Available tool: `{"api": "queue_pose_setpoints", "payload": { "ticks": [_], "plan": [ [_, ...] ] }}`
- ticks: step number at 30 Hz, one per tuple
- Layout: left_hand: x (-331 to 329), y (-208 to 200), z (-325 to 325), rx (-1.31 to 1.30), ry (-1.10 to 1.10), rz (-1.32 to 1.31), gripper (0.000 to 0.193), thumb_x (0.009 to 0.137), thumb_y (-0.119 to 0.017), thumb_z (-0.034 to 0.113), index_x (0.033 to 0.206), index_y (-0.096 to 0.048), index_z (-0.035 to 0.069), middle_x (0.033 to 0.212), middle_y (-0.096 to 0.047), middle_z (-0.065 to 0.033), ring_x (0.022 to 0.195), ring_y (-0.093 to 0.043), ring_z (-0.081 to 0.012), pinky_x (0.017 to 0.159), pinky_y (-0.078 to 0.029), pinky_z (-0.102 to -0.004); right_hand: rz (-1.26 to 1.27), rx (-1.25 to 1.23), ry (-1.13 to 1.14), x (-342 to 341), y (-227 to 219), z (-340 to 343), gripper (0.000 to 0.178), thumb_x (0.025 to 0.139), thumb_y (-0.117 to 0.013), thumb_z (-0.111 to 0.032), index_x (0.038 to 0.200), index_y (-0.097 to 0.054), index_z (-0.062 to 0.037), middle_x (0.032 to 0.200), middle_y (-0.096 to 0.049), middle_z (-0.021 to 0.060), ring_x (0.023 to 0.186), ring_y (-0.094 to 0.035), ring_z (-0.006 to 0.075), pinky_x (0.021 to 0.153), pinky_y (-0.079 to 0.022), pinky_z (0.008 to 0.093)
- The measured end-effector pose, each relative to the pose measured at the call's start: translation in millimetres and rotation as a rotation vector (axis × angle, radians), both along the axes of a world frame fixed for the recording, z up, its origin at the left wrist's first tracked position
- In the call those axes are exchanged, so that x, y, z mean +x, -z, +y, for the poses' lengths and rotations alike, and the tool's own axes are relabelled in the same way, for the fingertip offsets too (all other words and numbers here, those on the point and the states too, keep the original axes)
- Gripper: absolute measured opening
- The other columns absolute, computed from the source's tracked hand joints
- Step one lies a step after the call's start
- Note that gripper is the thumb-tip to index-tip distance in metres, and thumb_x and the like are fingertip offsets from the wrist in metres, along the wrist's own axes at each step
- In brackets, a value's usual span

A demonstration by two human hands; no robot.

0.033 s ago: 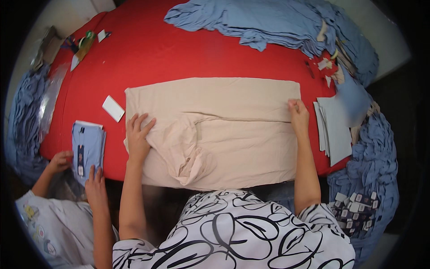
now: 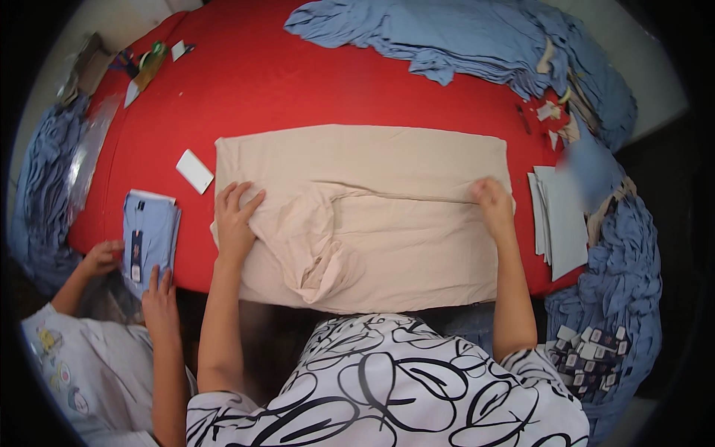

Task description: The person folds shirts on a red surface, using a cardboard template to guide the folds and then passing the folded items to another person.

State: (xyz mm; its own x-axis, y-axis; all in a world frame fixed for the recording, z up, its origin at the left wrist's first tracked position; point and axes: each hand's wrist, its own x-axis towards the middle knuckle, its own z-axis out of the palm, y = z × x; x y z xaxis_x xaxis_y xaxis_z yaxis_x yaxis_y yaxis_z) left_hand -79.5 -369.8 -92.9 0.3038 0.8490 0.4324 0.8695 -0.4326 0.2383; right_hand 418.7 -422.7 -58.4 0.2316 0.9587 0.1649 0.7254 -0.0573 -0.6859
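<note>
A beige garment (image 2: 417, 257) lies spread on the red table in front of me, its edges nearly straight. A long fold opening runs across its middle, and a sleeve-like part is bunched toward the left. My left hand (image 2: 237, 220) rests flat on its left side, fingers spread beside the bunched cloth. At the right end, my right hand (image 2: 491, 200) is over the garment near the fold, fingers curled in and slightly blurred; whether cloth is pinched in them is hidden.
On the left another person's hands (image 2: 160, 294) touch a folded blue shirt (image 2: 154, 223) with a dark tag. A white card (image 2: 195, 172) lies nearby. Grey-white sheets (image 2: 562, 220) are stacked right. Blue garments (image 2: 447, 37) pile at the back; several tags (image 2: 592, 354) lie on blue cloth right.
My right hand has moved slightly down and inward from the garment's right edge. My left hand stays on the garment. The whole view has shifted slightly.
</note>
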Motion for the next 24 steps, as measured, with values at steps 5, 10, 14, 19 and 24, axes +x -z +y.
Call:
{"api": "queue_pose_setpoints", "payload": {
  "ticks": [5,10,14,19,24],
  "plan": [
    [-7,15,3,-0.088,0.014,-0.123,0.048,0.068,-0.069,0.002,0.116,-0.069,0.012,0.112,-0.060,-0.0078,0.108,-0.051,-0.0313,0.097,-0.041,-0.0402,-0.129,-0.420,-1.236,-170,-37,-82,0.037,0.088,-0.066,-0.041,0.082,-0.065,-0.0047,0.086,-0.062,0.0112,0.085,-0.058,0.0313,0.082,-0.046,0.0423],
    [-4,6,1,-0.123,-0.007,-0.228,0.040,0.070,-0.067,0.000,0.109,-0.064,0.009,0.109,-0.059,-0.0101,0.108,-0.051,-0.0331,0.094,-0.043,-0.0380,-0.133,0.185,-0.780,-229,-16,-54,0.024,0.079,-0.072,-0.024,0.092,-0.067,-0.0044,0.115,-0.059,0.0144,0.116,-0.050,0.0323,0.096,-0.039,0.0495],
    [-1,1,1,-0.140,0.006,-0.223,0.036,0.070,-0.067,-0.001,0.105,-0.062,0.007,0.110,-0.059,-0.0102,0.109,-0.050,-0.0332,0.094,-0.043,-0.0382,-0.218,-0.139,-0.985,-209,-13,-28,0.022,0.077,-0.068,-0.010,0.098,-0.066,-0.0041,0.106,-0.063,0.0126,0.108,-0.056,0.0289,0.094,-0.043,0.0430],
    [-11,6,10,-0.221,-0.016,-0.145,0.038,0.069,-0.069,0.000,0.105,-0.062,0.008,0.113,-0.059,-0.0081,0.109,-0.049,-0.0325,0.097,-0.042,-0.0379,0.289,-0.343,-0.658,-176,-89,31,0.025,0.080,-0.067,-0.006,0.105,-0.063,-0.0035,0.086,-0.065,0.0089,0.077,-0.062,0.0163,0.072,-0.050,0.0302],
    [4,-16,11,-0.225,-0.066,-0.132,0.054,0.065,-0.082,0.012,0.113,-0.058,0.007,0.113,-0.059,-0.0078,0.112,-0.048,-0.0307,0.099,-0.040,-0.0399,-0.383,0.298,-0.332,-136,-57,44,0.045,0.076,-0.077,-0.009,0.117,-0.061,-0.0019,0.111,-0.063,0.0170,0.102,-0.059,0.0308,0.089,-0.047,0.0381]
  ]
}}
